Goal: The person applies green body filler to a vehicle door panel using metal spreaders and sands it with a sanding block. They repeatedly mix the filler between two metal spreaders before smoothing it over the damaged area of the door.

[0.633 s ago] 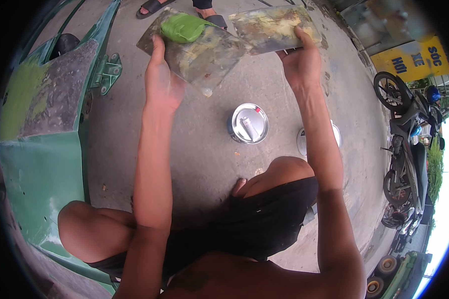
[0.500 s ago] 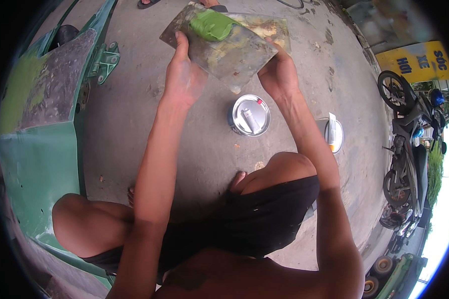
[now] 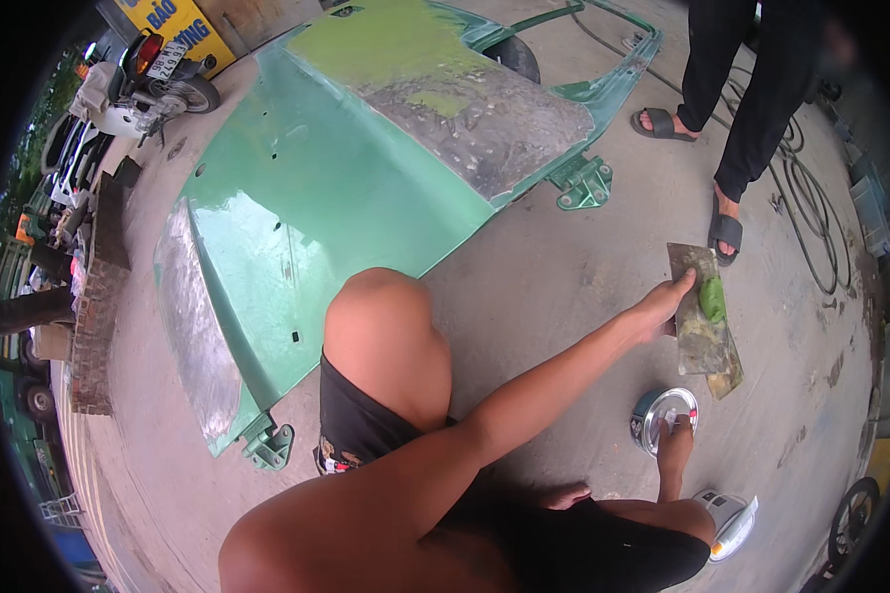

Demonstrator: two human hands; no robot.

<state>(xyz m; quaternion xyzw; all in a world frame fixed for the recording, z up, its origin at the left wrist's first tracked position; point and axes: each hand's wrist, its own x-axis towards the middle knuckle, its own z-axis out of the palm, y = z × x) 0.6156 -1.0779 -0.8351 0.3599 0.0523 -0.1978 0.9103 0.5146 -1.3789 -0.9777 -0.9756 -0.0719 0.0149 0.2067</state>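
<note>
My left hand (image 3: 666,302) grips two stained, flat rectangular boards (image 3: 698,348), stacked and slightly offset, with a lump of green paste (image 3: 712,299) on the upper one. Below them my right hand (image 3: 674,452) reaches onto the lid of a round metal can (image 3: 648,428), its fingers closed on a small pale tube (image 3: 671,417), which they partly hide. A second can (image 3: 725,519) with a pale strip on top stands beside my right leg.
A large green metal panel (image 3: 242,287), patched grey and light green, fills the upper left. Another person in sandals and dark trousers (image 3: 737,138) stands upper right near a coiled hose (image 3: 816,237). A motorbike (image 3: 168,94) and brick edge (image 3: 94,346) are at left.
My view has swung left toward the panel. The boards, earlier held in both hands, are now in my left hand alone; my right hand has moved down to the can lid and its tube.
</note>
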